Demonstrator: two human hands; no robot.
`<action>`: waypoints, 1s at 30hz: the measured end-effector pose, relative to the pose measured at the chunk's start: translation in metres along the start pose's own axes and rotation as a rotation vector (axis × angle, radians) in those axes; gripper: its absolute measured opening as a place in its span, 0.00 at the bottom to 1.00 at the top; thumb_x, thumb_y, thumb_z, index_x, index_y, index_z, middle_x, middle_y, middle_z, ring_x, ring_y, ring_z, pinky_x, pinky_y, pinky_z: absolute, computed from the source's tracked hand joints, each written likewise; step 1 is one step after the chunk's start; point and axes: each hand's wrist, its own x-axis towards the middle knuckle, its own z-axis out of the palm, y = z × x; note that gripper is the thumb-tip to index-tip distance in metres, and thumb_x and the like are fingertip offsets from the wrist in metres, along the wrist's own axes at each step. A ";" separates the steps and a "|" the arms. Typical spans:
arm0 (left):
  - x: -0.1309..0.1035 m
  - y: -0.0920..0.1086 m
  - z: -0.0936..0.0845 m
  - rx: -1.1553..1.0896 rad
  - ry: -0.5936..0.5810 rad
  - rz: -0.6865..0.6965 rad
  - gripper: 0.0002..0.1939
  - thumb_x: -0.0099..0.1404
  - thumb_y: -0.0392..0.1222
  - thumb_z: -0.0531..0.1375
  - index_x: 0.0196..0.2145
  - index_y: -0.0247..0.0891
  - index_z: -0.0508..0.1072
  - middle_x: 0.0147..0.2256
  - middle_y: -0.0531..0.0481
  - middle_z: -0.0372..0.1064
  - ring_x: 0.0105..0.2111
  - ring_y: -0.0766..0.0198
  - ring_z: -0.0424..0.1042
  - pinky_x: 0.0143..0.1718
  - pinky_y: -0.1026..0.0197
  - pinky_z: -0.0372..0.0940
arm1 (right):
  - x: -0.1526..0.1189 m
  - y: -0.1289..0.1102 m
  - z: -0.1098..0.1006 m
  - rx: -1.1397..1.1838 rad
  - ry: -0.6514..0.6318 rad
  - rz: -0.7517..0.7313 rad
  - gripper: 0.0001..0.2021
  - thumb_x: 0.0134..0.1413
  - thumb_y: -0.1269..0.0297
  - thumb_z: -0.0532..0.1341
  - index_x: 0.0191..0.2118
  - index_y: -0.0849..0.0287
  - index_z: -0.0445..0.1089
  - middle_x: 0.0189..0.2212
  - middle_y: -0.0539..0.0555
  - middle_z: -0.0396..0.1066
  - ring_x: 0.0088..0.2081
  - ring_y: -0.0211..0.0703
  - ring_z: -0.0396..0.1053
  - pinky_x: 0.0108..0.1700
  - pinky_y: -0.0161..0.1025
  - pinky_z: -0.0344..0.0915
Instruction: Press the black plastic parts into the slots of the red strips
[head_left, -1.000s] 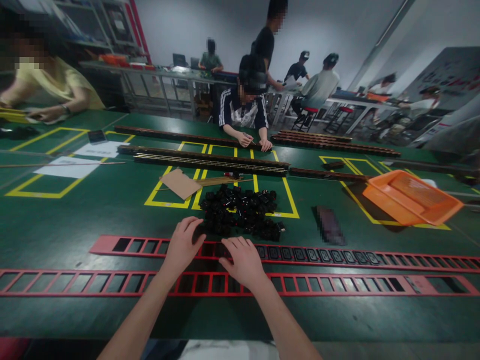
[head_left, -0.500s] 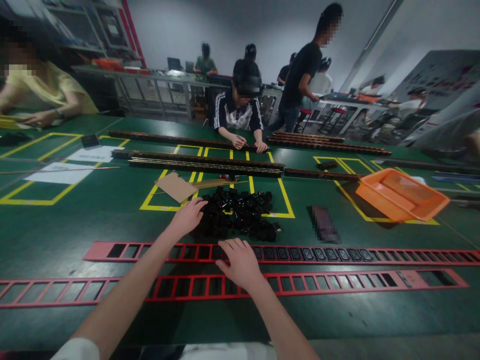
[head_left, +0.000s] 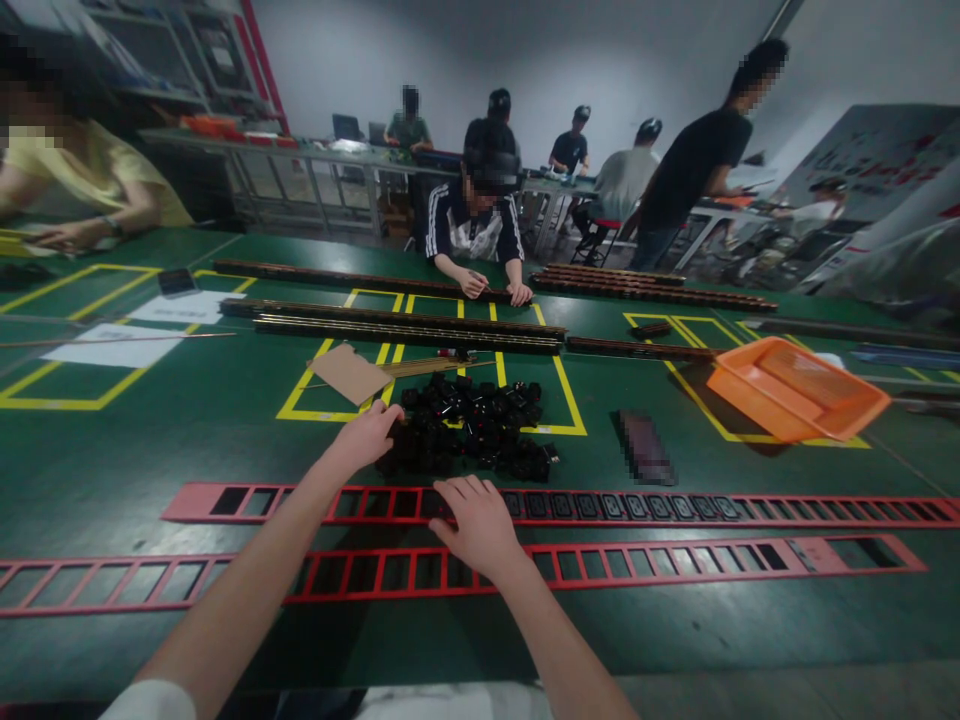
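My left hand (head_left: 366,436) is at the left edge of a heap of black socket-like parts (head_left: 480,425). Its fingers are bent and closed together at the heap; whatever they hold is hidden against the dark parts. My right hand (head_left: 478,518) lies palm down over the farther red slotted strip (head_left: 184,502), fingers stretched out and thumb apart. Just right of that hand, a row of black sockets (head_left: 610,505) fills several of the strip's openings. The spot under the right fingers is covered. A second red strip (head_left: 821,555) with open slots lies nearer me.
Beyond the heap are a cardboard piece (head_left: 351,373) and long dark rails (head_left: 409,328). To the right are a blurred flat dark object (head_left: 646,447) and an orange bin (head_left: 799,390). A co-worker (head_left: 480,225) sits across the green table, hands on a rail; another person sits far left.
My left hand has drawn back slightly to the left, its fingers more bent. My right hand has stayed over the strip. In the background, a standing person has moved right.
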 end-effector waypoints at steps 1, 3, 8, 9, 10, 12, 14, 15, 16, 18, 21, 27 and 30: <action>-0.002 0.001 0.000 0.007 -0.008 -0.010 0.19 0.59 0.32 0.57 0.48 0.43 0.66 0.45 0.46 0.62 0.41 0.57 0.70 0.43 0.56 0.67 | 0.000 0.000 0.000 0.000 0.002 -0.001 0.23 0.59 0.55 0.62 0.58 0.53 0.64 0.52 0.54 0.70 0.52 0.50 0.64 0.54 0.48 0.59; -0.005 0.003 0.001 0.015 -0.009 -0.025 0.19 0.60 0.34 0.58 0.49 0.43 0.65 0.44 0.46 0.62 0.40 0.58 0.71 0.42 0.57 0.67 | 0.000 0.000 0.000 0.001 0.005 -0.001 0.24 0.58 0.54 0.63 0.58 0.53 0.64 0.52 0.54 0.70 0.52 0.51 0.64 0.54 0.48 0.59; -0.020 0.009 0.001 -0.046 0.151 -0.037 0.14 0.64 0.37 0.55 0.48 0.40 0.67 0.44 0.43 0.61 0.40 0.55 0.71 0.43 0.54 0.67 | 0.001 0.002 0.001 0.010 -0.015 0.006 0.27 0.54 0.53 0.66 0.58 0.51 0.64 0.52 0.54 0.70 0.53 0.50 0.64 0.55 0.48 0.59; -0.025 0.011 0.000 -0.081 0.215 -0.043 0.13 0.65 0.38 0.55 0.48 0.40 0.68 0.45 0.43 0.61 0.40 0.55 0.71 0.43 0.54 0.68 | 0.001 0.003 0.001 0.012 -0.023 0.013 0.27 0.54 0.54 0.67 0.58 0.50 0.64 0.52 0.54 0.70 0.53 0.50 0.63 0.55 0.49 0.59; -0.030 0.015 0.000 -0.124 0.274 -0.055 0.13 0.64 0.39 0.55 0.47 0.41 0.68 0.46 0.44 0.61 0.40 0.55 0.71 0.43 0.54 0.68 | 0.002 0.004 0.001 0.015 -0.032 0.020 0.26 0.54 0.54 0.67 0.58 0.50 0.64 0.51 0.53 0.70 0.54 0.50 0.63 0.56 0.49 0.58; -0.042 0.024 0.001 -0.241 0.375 -0.080 0.13 0.63 0.40 0.56 0.46 0.42 0.66 0.46 0.45 0.62 0.42 0.54 0.71 0.43 0.53 0.69 | 0.003 0.005 0.001 0.025 -0.044 0.030 0.26 0.54 0.55 0.67 0.57 0.49 0.64 0.51 0.52 0.70 0.54 0.50 0.63 0.56 0.50 0.58; -0.054 0.035 0.007 -0.399 0.468 -0.073 0.12 0.60 0.39 0.57 0.43 0.42 0.64 0.44 0.46 0.64 0.45 0.55 0.70 0.47 0.52 0.68 | 0.004 0.006 0.000 0.035 -0.056 0.025 0.25 0.53 0.56 0.67 0.56 0.50 0.64 0.50 0.52 0.70 0.54 0.49 0.63 0.56 0.50 0.58; -0.059 0.041 0.011 -0.488 0.487 -0.038 0.13 0.59 0.39 0.58 0.42 0.42 0.63 0.43 0.47 0.65 0.46 0.55 0.70 0.49 0.52 0.67 | 0.004 0.007 -0.001 0.036 -0.062 0.020 0.25 0.53 0.57 0.67 0.56 0.50 0.64 0.50 0.52 0.70 0.54 0.49 0.63 0.56 0.50 0.58; -0.064 0.048 0.015 -0.578 0.499 -0.030 0.13 0.58 0.39 0.58 0.42 0.41 0.62 0.44 0.47 0.66 0.46 0.56 0.70 0.50 0.52 0.67 | 0.005 0.008 -0.002 0.035 -0.071 0.016 0.24 0.53 0.59 0.67 0.56 0.51 0.65 0.49 0.52 0.70 0.54 0.49 0.63 0.56 0.50 0.59; -0.071 0.059 0.023 -0.721 0.462 -0.035 0.15 0.58 0.39 0.58 0.44 0.41 0.62 0.45 0.47 0.67 0.44 0.58 0.71 0.48 0.55 0.68 | 0.005 0.010 -0.006 0.029 -0.093 0.008 0.22 0.53 0.61 0.66 0.54 0.51 0.66 0.48 0.52 0.71 0.52 0.49 0.63 0.54 0.49 0.60; -0.077 0.073 0.032 -0.804 0.398 -0.025 0.21 0.58 0.38 0.58 0.50 0.41 0.62 0.46 0.48 0.67 0.45 0.59 0.71 0.49 0.54 0.68 | 0.005 0.014 -0.012 0.042 -0.126 -0.012 0.20 0.52 0.63 0.66 0.52 0.52 0.67 0.47 0.52 0.71 0.52 0.48 0.63 0.53 0.48 0.60; -0.076 0.087 0.038 -0.806 0.328 0.042 0.18 0.59 0.36 0.58 0.48 0.42 0.68 0.47 0.47 0.67 0.49 0.56 0.68 0.53 0.52 0.64 | -0.002 0.028 -0.020 0.073 -0.138 -0.030 0.20 0.51 0.65 0.66 0.51 0.54 0.67 0.46 0.52 0.71 0.51 0.48 0.63 0.53 0.46 0.60; -0.076 0.093 0.040 -0.839 0.311 0.030 0.17 0.59 0.37 0.59 0.47 0.41 0.68 0.47 0.47 0.68 0.48 0.56 0.69 0.51 0.53 0.65 | -0.007 0.035 -0.024 0.074 -0.142 -0.018 0.20 0.51 0.66 0.66 0.51 0.54 0.67 0.47 0.52 0.71 0.52 0.48 0.63 0.54 0.47 0.60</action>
